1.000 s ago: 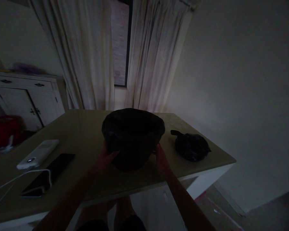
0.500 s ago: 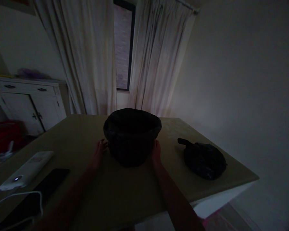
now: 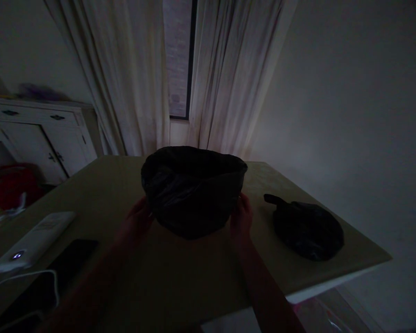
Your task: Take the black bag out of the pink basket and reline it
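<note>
Round dark bin [image 3: 193, 190], crinkly black liner

Dim home room, pale curtains [image 3: 131, 74] at window, white cupboard [image 3: 38, 134], table [image 3: 180, 273]

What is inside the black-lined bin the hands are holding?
The black-lined bin, held between the left hand and right hand, shows only its bag-covered rim and outer wall. Its inside faces away and is too dark to see.

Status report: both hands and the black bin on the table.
Left hand and right hand grip black lined bin by its sides. Tied black bag lies right, apart.
</note>
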`<state>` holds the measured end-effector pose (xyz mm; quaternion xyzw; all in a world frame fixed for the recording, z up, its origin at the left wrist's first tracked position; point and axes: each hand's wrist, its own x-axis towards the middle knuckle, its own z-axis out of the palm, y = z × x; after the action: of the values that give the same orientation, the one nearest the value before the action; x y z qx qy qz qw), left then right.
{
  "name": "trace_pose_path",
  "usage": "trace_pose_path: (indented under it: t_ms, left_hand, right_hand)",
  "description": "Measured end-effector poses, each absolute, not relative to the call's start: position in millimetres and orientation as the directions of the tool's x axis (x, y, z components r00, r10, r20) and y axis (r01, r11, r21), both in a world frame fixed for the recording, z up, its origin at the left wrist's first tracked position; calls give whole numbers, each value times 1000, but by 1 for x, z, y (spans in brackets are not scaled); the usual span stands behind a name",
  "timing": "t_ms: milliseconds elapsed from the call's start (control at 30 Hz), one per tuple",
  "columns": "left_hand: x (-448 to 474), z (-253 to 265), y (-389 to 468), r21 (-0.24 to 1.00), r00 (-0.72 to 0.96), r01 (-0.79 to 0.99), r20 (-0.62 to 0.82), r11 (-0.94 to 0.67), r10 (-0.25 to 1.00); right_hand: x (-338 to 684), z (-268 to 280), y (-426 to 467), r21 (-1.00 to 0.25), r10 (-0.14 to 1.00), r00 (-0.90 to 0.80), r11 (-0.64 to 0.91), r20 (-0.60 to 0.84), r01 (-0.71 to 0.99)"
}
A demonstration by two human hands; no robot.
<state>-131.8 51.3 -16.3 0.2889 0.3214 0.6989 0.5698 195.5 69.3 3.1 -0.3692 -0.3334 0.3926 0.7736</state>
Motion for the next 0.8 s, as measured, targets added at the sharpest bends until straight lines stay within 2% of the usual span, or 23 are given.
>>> trace_pose_path:
  t_ms: [167, 333, 633, 800]
  left_hand:
    - [-126, 0, 39, 739, -233, -638, 83, -216, 969]
    - [-118, 11, 33, 729, -300, -638, 60, -247, 952]
    - [-110, -3, 33, 770, -228, -622, -5, -142, 974]
    - [-112, -6, 34, 806, -211, -587, -59, -78, 976]
  right_hand:
    - [195, 6, 64, -812, 808, 478, 512, 345, -280]
    - [193, 4, 62, -819, 790, 510, 516, 341, -251]
    - [189, 7, 49, -844, 797, 408, 525, 445, -105]
    - [185, 6, 49, -827, 778, 400, 556, 484, -81]
